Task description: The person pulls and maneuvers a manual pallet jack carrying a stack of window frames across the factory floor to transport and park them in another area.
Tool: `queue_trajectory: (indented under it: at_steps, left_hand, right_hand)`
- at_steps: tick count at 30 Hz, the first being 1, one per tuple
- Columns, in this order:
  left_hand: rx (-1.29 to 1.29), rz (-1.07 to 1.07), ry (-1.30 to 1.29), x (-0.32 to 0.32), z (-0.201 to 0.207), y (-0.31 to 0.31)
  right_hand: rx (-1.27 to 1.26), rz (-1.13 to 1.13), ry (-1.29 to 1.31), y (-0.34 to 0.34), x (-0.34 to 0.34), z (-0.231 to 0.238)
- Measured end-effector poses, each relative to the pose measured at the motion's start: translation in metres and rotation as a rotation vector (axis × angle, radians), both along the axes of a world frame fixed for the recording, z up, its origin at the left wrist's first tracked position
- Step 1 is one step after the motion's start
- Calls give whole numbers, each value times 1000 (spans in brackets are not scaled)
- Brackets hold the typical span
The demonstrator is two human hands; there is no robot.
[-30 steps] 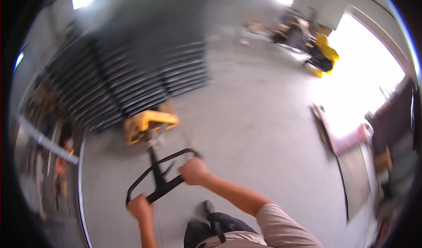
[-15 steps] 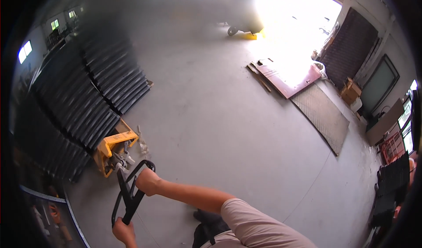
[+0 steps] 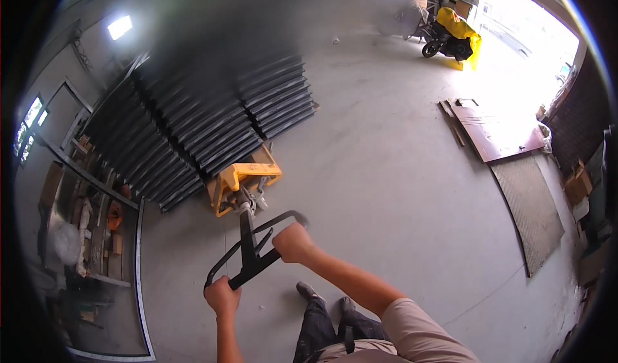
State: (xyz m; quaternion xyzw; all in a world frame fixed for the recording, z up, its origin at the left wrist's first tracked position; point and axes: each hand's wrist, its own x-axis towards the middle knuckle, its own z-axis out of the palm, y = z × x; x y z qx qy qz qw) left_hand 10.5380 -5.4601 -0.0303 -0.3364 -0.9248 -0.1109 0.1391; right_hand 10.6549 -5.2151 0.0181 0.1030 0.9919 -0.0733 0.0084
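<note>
Both my hands grip the black loop handle (image 3: 252, 260) of a yellow pallet jack (image 3: 248, 172). My left hand (image 3: 223, 297) is wrapped round the handle's lower left end. Round its right side closes my right hand (image 3: 293, 242), with that arm stretched out. The handle leans toward me from the jack's base. Beyond the jack rises a wide load of dark, ribbed, stacked panels (image 3: 206, 115); its top is blurred by a smear over the view. The jack's forks are hidden beneath the load.
At left stands a metal-framed rack (image 3: 145, 286) with assorted goods. A pinkish panel (image 3: 492, 134) and a textured mat (image 3: 531, 208) lie on the floor at right. Far off, a motorbike (image 3: 444, 44) under a yellow cover stands near the bright doorway. Cardboard boxes (image 3: 578, 183) line the right wall.
My view has turned left, so the jack and load appear further right and higher. The handle has swung, and both hands have stayed closed on it. My feet now show.
</note>
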Motion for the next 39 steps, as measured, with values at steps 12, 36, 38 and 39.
queue_trajectory:
  at_steps: [12,36,38,39]
  left_hand:
    - [-89,-103,-82,-14,64,-13]
    - [-38,-148,-31,-44,91,4]
    - [-33,-185,-34,-49,90,4]
    - [-54,-178,-51,-49,92,1]
  right_hand:
    - [14,-57,-38,-13,-11,30]
    - [-30,-19,-42,4,-33,57]
    - [-31,-50,-58,0,-35,63]
    - [-39,-62,-96,-1,-35,66]
